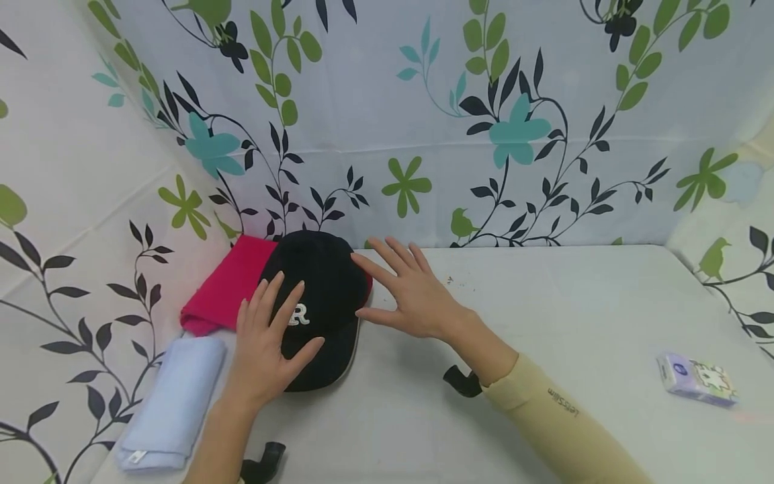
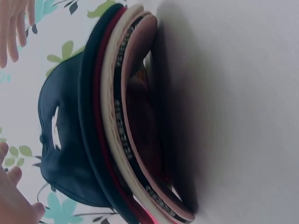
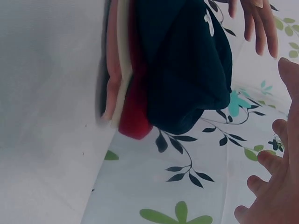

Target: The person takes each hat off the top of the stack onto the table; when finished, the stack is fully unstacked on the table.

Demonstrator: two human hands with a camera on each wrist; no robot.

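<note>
A black cap (image 1: 320,275) with a white letter R on its front tops a stack of several nested caps on the white table. Below it, the wrist views show a red cap (image 3: 135,119), a cream cap (image 3: 124,91) and a pink cap (image 3: 112,91). My left hand (image 1: 263,353) is held over the front left of the stack, fingers spread and holding nothing. On the other side my right hand (image 1: 418,296) reaches toward the stack's right side with its fingers extended, also holding nothing.
A folded red cloth (image 1: 232,286) lies behind and left of the caps. Nearer on the left is a folded light blue towel (image 1: 172,396). A lilac tissue pack (image 1: 697,380) lies far right. Patterned fabric (image 1: 363,121) hangs along the back and sides.
</note>
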